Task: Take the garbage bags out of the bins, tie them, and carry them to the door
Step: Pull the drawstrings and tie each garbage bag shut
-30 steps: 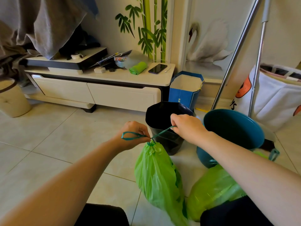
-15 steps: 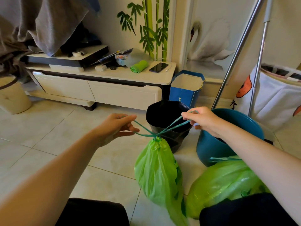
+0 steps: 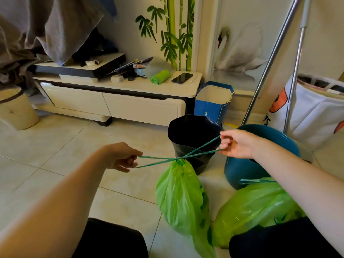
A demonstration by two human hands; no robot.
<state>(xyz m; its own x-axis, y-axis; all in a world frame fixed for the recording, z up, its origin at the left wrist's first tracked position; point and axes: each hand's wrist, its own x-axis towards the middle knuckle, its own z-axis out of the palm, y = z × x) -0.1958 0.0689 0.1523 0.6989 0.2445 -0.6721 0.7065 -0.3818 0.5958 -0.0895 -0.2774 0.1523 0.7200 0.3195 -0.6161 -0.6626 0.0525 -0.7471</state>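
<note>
A full green garbage bag (image 3: pixel 179 196) hangs in front of me by its dark green drawstring (image 3: pixel 178 158), its mouth gathered shut at a knot. My left hand (image 3: pixel 122 157) grips the left loop of the drawstring and my right hand (image 3: pixel 235 144) grips the right loop; both strands are pulled taut sideways. A second green bag (image 3: pixel 255 207) lies on the floor at the right, its drawstring drawn. Behind stand a black bin (image 3: pixel 193 144) and a teal bin (image 3: pixel 247 170), both without green bags.
A low white TV cabinet (image 3: pixel 119 101) with a phone and a roll of green bags (image 3: pixel 160 76) runs along the wall. A blue paper bag (image 3: pixel 212 103), two metal poles (image 3: pixel 270 58), a white laundry bag (image 3: pixel 312 112) and a beige stool (image 3: pixel 15 108) surround the tiled floor.
My hands have moved apart, the left to the left and the right to the right, drawing the drawstring loops tight and the bag's mouth shut.
</note>
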